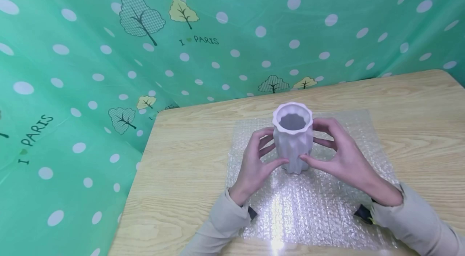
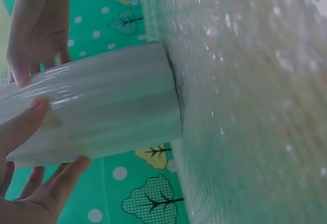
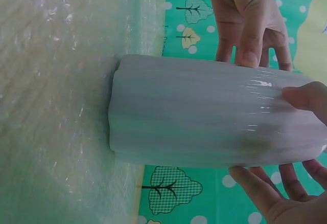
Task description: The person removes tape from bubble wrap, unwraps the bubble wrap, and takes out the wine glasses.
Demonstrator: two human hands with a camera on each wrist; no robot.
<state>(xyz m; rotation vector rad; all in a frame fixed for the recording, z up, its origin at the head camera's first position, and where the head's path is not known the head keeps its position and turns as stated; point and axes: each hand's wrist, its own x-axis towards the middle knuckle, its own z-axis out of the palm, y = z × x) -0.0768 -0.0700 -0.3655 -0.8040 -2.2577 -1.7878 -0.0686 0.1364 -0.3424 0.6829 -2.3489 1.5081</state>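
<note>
A white vase (image 1: 293, 143) with a scalloped rim and faceted sides stands upright on a sheet of bubble wrap (image 1: 308, 207). My left hand (image 1: 256, 163) holds its left side, thumb at the front and fingers bent round behind. On the opposite side my right hand (image 1: 341, 159) grips it the same way, its thumb (image 3: 306, 98) pressing on the glossy wall. Seen from the left wrist, the vase's base (image 2: 171, 91) rests on the wrap, and the left fingers (image 2: 66, 180) touch its far side. The vase's mouth is open at the top.
Bubble wrap lies flat over part of a light wooden table (image 1: 174, 175). A green polka-dot cloth (image 1: 203, 66) printed with trees hangs behind the table and along its left. Small dark objects (image 1: 363, 213) show beside both sleeve cuffs.
</note>
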